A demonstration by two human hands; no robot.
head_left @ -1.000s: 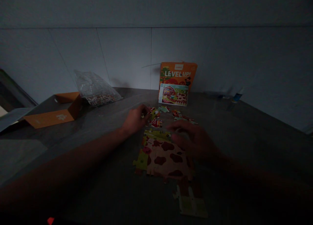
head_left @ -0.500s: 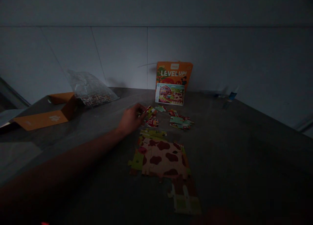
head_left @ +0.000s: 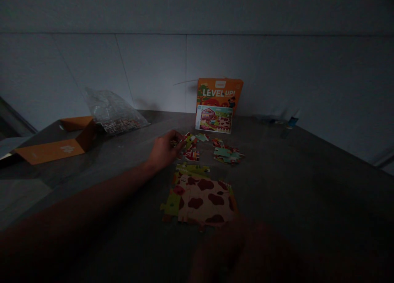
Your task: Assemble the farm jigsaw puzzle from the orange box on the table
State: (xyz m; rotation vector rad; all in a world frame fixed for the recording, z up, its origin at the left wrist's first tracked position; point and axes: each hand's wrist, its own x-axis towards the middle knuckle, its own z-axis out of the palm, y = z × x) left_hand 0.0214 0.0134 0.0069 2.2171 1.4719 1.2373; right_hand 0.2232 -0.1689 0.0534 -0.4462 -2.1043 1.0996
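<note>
A partly joined jigsaw puzzle [head_left: 205,197] with a brown-spotted cow lies on the table in front of me. Beyond it, my left hand [head_left: 164,151] is curled at a small pile of loose puzzle pieces [head_left: 191,155], thumb and fingers closed on a puzzle piece [head_left: 189,141] with green and red on it. My right hand [head_left: 227,248] is low in the view, dark and blurred, over the near end of the puzzle and covering the cow's leg pieces. Its fingers cannot be made out. A second group of loose pieces [head_left: 227,154] rests to the right.
An orange "LEVEL UP!" box [head_left: 220,90] leans on the wall, with a farm picture card [head_left: 214,119] before it. On the left are an open orange box [head_left: 52,149] and a clear plastic bag [head_left: 115,112] of pieces. A small blue-labelled object [head_left: 292,121] stands at the right.
My right hand has come in from the bottom edge over the near part of the puzzle, hiding the leg pieces. My left hand has stayed nearly in place at the pile.
</note>
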